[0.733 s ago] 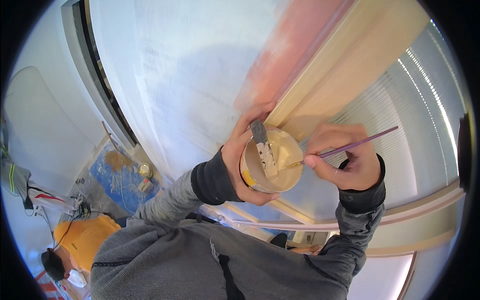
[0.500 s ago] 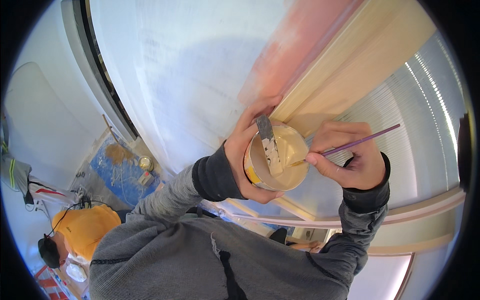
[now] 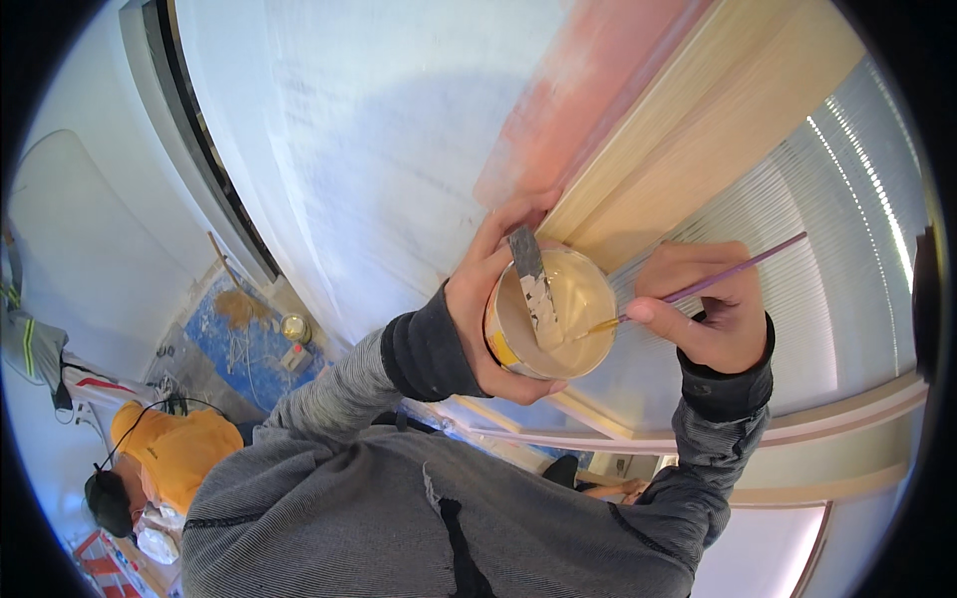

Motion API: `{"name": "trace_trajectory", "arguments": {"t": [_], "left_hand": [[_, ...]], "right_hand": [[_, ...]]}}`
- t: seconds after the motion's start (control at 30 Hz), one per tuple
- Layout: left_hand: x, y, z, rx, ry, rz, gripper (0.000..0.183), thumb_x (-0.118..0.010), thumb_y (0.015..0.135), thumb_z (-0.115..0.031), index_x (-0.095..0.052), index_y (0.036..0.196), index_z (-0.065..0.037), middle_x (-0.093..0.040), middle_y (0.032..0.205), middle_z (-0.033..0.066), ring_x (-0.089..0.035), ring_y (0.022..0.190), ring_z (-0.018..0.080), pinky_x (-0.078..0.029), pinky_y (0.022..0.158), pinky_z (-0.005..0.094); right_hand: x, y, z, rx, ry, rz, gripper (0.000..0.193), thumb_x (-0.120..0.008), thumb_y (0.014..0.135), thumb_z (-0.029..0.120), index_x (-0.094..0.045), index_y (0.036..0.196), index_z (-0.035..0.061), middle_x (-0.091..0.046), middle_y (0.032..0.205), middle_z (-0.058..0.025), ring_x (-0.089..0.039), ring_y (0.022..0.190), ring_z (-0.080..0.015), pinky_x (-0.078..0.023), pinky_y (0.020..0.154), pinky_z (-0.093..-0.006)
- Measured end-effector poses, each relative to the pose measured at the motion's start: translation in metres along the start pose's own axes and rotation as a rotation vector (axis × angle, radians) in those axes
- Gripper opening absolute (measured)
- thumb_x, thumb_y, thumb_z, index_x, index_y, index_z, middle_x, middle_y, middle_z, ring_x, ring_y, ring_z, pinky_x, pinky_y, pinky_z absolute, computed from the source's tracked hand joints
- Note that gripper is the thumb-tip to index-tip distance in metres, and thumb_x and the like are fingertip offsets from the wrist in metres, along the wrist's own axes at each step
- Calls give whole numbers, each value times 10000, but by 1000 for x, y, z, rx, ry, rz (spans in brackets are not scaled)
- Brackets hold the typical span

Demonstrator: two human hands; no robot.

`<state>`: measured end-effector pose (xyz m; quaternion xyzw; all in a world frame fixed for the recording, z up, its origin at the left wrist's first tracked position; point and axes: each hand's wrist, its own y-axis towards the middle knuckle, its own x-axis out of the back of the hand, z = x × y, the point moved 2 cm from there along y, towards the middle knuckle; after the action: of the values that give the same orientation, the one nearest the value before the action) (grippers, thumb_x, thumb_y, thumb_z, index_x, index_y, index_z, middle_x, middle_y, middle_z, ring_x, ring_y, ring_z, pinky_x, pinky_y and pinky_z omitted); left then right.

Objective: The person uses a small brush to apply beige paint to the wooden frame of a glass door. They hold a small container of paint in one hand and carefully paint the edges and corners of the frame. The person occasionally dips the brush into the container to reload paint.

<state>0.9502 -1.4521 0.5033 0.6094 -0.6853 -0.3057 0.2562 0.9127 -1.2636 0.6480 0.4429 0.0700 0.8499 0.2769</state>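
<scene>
My left hand [image 3: 485, 289] is wrapped round a small paint tub [image 3: 503, 344] with a yellow patch on its side. Beige paint [image 3: 583, 299] coats the inside of the tub. A flat, paint-crusted stirring stick or spatula [image 3: 529, 261] leans in it, its dark upper end over the rim by my left hand. Between thumb and fingers, my right hand [image 3: 703, 304] pinches a thin purple-handled paintbrush [image 3: 743, 266]. The brush tip is over the tub opening, at the paint; whether it touches the surface I cannot tell.
Just beyond the tub runs a beige wooden post [image 3: 688, 130] beside a pink-painted strip [image 3: 588, 95] on a whitish panel [image 3: 379, 130]. Ribbed translucent sheeting [image 3: 827, 219] is at right. Lower left, a person in an orange shirt [image 3: 184, 453] is near a blue floor sheet [image 3: 234, 349] with a can [image 3: 294, 327].
My right hand has shifted slightly, and the brush now slants more steeply, its handle end a little higher. At lower left, the person in orange has moved slightly. The tub stays put.
</scene>
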Motion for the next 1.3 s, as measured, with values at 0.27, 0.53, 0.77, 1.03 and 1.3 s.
{"name": "trace_trajectory", "arguments": {"t": [0.27, 0.53, 0.77, 1.03, 1.3], "left_hand": [[-7, 0, -10, 129, -80, -53, 891, -914, 541, -271, -538, 1288, 36, -291, 1488, 223, -363, 1387, 341, -320, 1128, 423], [1, 10, -1, 96, -14, 13, 1011, -924, 559, -281, -421, 1374, 43, -360, 1406, 180, -438, 1300, 273, -362, 1094, 384], [4, 11, -4, 151, -51, 46, 1124, -927, 559, -284, -302, 1437, 36, -342, 1403, 166, -442, 1279, 249, -370, 1082, 370], [8, 5, 8, 136, 117, 88, 1288, -933, 495, -303, -202, 1498, 40, -480, 1329, 143, -513, 1233, 248, -399, 1067, 379], [2, 7, -2, 187, 25, 44, 896, -930, 535, -329, -567, 1258, 56, -298, 1441, 202, -363, 1348, 315, -352, 1108, 417]], "right_hand": [[6, -30, -13, 94, 213, -374, 115, -761, 835, 38, -713, 779, -50, -682, 684, -122, -640, 619, -181, -478, 563, -302], [78, -21, 21, 545, 130, -821, 176, -673, 938, 115, -673, 893, -56, -683, 780, -160, -633, 615, -222, -501, 548, -329], [143, 16, 60, 626, -115, -943, 181, -642, 980, 98, -698, 1000, -73, -698, 811, -152, -656, 661, -207, -531, 610, -310], [160, 28, 76, 643, -253, -919, 181, -682, 957, 91, -711, 1051, -60, -725, 833, -139, -705, 720, -207, -577, 676, -325], [162, 29, 69, 623, -310, -900, 179, -677, 961, 84, -709, 1065, -58, -727, 857, -140, -707, 733, -199, -576, 689, -314]]}}
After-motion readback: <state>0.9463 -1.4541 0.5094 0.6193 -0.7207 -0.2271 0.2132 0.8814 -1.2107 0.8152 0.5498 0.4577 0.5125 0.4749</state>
